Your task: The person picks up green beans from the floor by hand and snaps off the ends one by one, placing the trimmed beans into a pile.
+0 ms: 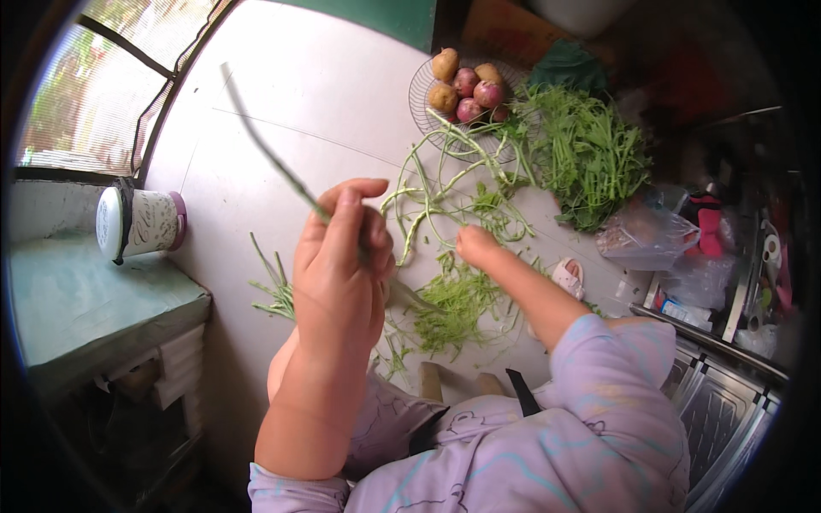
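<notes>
My left hand (pixel 346 256) is raised before me, with thumb and fingers closed around a long green stalk (pixel 272 147), probably a yardlong bean. One end reaches up and left; a blurred length shows below the hand. My right hand (pixel 478 247) is lower, curled into a fist at the edge of a loose tangle of yardlong beans (pixel 420 218) on the floor. A strand runs up to this fist, but its fingers hide whether they grip it. Beneath lies a heap of shredded green trimmings (pixel 455 308). Short cut green pieces (pixel 276 298) lie left of my left wrist.
A wire basket (pixel 420 106) holds potatoes (pixel 444 97) and red onions (pixel 489 93). Beside it lies a big bunch of leafy greens (pixel 590 154). Plastic bags (pixel 648 234) sit at right. A lidded white bucket (pixel 144 221) stands on a green-covered ledge (pixel 96 295) at left.
</notes>
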`<move>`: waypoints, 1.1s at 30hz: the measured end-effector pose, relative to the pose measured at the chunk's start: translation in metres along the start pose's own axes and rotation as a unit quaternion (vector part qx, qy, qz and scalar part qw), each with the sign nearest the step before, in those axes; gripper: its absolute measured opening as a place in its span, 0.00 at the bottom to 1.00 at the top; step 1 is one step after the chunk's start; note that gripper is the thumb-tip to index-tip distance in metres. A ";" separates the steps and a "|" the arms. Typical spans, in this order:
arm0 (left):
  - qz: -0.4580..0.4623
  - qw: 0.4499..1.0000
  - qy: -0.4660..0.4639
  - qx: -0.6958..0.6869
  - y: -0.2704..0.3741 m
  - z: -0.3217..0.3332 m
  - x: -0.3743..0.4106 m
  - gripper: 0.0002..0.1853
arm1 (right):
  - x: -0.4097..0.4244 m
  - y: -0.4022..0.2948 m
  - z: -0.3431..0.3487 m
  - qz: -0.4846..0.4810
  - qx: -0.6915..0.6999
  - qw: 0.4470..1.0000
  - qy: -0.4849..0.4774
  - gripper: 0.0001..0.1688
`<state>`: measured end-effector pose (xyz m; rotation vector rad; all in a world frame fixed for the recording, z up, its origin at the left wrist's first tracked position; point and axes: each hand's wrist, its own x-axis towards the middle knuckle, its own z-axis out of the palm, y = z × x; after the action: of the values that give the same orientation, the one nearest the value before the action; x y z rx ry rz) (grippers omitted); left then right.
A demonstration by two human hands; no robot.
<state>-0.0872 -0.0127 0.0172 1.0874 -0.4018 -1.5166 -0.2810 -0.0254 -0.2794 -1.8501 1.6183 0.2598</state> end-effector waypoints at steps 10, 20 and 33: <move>0.024 0.950 -0.148 0.272 -0.052 0.033 -0.003 0.13 | -0.163 -0.041 -0.224 -0.118 0.544 0.831 0.019 0.08; -0.022 0.916 -0.209 0.343 -0.102 0.048 -0.010 0.10 | -0.210 -0.031 -0.210 -0.285 -0.092 0.844 0.445 0.16; 0.146 0.831 -0.200 0.498 -0.103 0.061 -0.021 0.07 | -0.198 -0.012 -0.187 -0.197 0.021 0.913 0.356 0.09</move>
<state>-0.1990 0.0150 -0.0222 1.3736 -1.7143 -1.2199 -0.3619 0.0246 -0.0238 -2.3339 1.5957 -0.6993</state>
